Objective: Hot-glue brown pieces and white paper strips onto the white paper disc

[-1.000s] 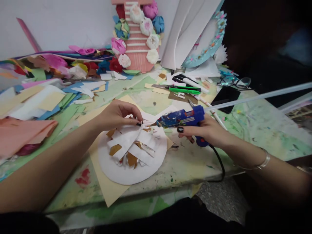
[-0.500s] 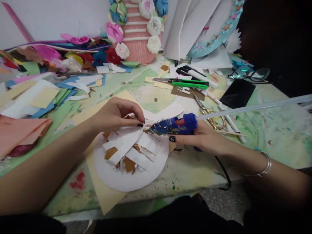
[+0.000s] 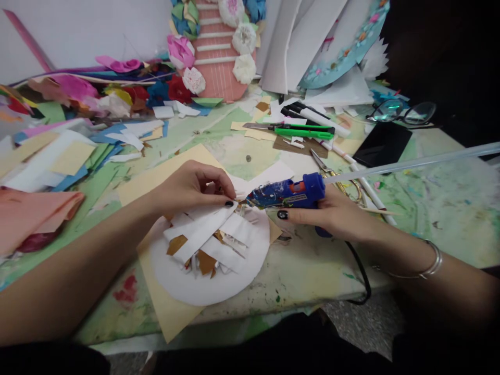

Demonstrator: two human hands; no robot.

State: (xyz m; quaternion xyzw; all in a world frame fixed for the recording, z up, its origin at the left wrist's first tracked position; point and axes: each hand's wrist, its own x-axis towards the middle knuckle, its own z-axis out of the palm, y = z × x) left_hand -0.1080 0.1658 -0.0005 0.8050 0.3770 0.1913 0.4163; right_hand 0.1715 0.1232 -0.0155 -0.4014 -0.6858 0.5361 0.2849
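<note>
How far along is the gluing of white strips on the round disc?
Done: several white paper strips lie fanned across the round white paper disc. In hand: the left hand pinches a strip end; the right hand holds the blue glue gun, nozzle there. Left: brown paper pieces show between strips, so perhaps more.

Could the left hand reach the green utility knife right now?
Probably yes: only open tabletop lies between the left hand and the green utility knife, clear of the glue gun. It would first have to release the white paper strip it pinches.

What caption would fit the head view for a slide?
Right hand aims a blue glue gun at white paper strips pinched by the left hand.
</note>
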